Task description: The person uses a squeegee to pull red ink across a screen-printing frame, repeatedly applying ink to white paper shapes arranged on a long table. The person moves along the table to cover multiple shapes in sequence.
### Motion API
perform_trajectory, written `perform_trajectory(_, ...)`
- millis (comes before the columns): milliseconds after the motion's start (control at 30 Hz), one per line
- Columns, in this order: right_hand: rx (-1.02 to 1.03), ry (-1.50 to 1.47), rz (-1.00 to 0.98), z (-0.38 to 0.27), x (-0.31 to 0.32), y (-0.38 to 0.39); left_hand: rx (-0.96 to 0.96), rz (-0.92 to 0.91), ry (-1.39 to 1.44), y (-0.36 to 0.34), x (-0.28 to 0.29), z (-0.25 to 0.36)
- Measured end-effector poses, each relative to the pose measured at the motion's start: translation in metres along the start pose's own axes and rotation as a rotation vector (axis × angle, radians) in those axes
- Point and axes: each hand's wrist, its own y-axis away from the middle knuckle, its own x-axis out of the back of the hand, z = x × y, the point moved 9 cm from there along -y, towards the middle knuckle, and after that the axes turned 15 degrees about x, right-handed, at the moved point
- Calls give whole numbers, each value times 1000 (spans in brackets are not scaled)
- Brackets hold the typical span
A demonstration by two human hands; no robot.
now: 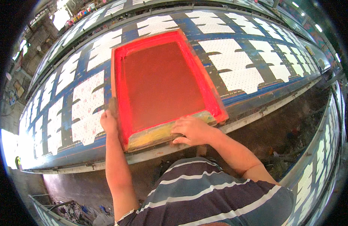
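A large screen-printing frame point(164, 77) lies tilted over the long printing table, its mesh dark red and its inner borders smeared with bright red ink. The near rail point(155, 136) is stained yellow and grey. My left hand point(108, 121) is closed on the frame's left side, close to the near corner. Over the near rail, right of its middle, curl the fingers of my right hand point(191, 130), thumb on the side toward me. Left of the frame lies a white cut fabric piece point(88, 109) bearing reddish prints. Whatever is under the frame is hidden.
White dotted fabric pieces point(234, 66) lie in rows along the blue-and-dark table point(253, 92). A metal rail point(271, 107) runs along its near edge. Another table with white pieces point(313, 177) stands at the lower right. Colourful containers point(81, 14) line the far left.
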Motion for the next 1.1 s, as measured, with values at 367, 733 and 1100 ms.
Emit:
perform_trajectory(367, -628, 248, 488, 143, 105, 167, 199, 42, -183, 30, 3, 28)
perform_trajectory(733, -674, 154, 454, 169, 91, 149, 271, -9, -68, 27, -3, 18)
perform_trajectory(1100, -663, 97, 559, 158, 115, 136, 345, -61, -96, 31, 4, 20)
